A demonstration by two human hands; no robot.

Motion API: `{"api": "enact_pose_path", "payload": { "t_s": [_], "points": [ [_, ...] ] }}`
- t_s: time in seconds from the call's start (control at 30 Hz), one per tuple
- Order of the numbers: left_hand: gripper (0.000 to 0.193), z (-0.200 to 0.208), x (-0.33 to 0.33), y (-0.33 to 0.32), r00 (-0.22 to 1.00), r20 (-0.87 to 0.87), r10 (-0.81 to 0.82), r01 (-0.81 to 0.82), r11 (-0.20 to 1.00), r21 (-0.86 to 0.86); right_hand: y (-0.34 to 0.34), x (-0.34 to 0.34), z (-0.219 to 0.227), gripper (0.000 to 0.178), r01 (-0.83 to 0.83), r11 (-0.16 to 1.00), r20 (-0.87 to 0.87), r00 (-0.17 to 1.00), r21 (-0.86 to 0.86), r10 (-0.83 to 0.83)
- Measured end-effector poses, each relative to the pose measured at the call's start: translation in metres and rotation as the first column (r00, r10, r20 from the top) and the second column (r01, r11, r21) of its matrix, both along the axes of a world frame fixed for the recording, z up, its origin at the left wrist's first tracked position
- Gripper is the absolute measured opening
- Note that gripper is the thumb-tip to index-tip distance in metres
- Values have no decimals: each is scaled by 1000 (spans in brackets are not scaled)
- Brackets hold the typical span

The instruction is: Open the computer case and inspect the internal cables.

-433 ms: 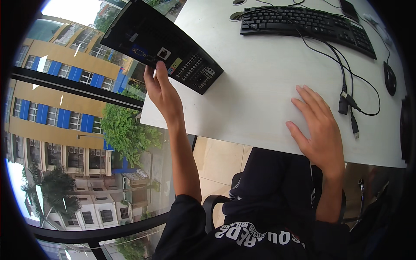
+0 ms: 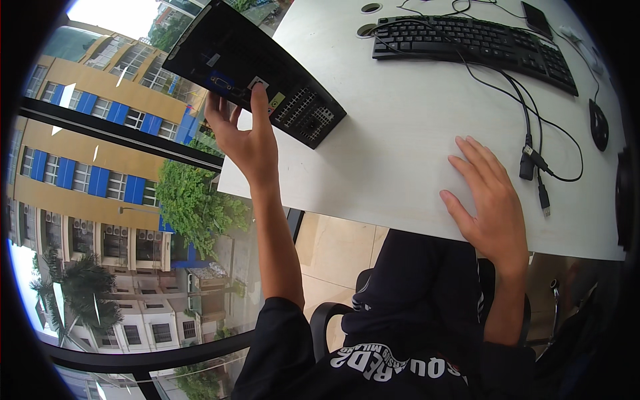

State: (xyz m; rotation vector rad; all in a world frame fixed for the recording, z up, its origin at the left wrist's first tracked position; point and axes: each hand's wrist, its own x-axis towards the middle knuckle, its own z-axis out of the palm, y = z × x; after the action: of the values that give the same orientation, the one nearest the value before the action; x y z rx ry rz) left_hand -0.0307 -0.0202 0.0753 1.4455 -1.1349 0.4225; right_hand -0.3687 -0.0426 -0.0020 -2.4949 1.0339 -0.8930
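Observation:
A black computer tower [image 2: 267,60] stands at the desk's left edge by the window, its back panel of ports and vent grilles toward me. My left hand [image 2: 243,137] is at that panel, the thumb laid over the network port beside a blue video port [image 2: 221,81]. Its other fingers are spread at the tower's lower left edge, some tips partly hidden. My right hand [image 2: 492,203] rests open on the desk near its front edge, fingers stretched out, holding nothing. Just right of it lie cable ends, among them a black USB plug [image 2: 545,201] and a thicker black connector [image 2: 527,167].
A black keyboard [image 2: 473,47] with cables across it lies at the far side of the white desk [image 2: 387,160]. A black mouse [image 2: 599,125] and a dark phone-like slab [image 2: 537,19] are on the right. A large window [image 2: 133,220] borders the left.
My left hand has shifted slightly left, with its fingers spreading and the thumb moving onto the network port. The right hand stays on the desk. The view has shifted slightly.

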Motion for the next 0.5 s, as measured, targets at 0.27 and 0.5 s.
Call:
{"api": "enact_pose_path", "payload": {
  "t_s": [0.27, 0.5],
  "points": [
    [72, 5, -4, -3, 998, 14, 53, -54, 998, 16, -1, 0, 0, 44, -7, 1000, 2, 1000, 9, 7],
    [82, 15, -12, -10, 974, 167, 155, -149, 988, -45, -2, -1, -2, 44, -10, 1000, 1, 1000, 5, 10]
  ]
}}
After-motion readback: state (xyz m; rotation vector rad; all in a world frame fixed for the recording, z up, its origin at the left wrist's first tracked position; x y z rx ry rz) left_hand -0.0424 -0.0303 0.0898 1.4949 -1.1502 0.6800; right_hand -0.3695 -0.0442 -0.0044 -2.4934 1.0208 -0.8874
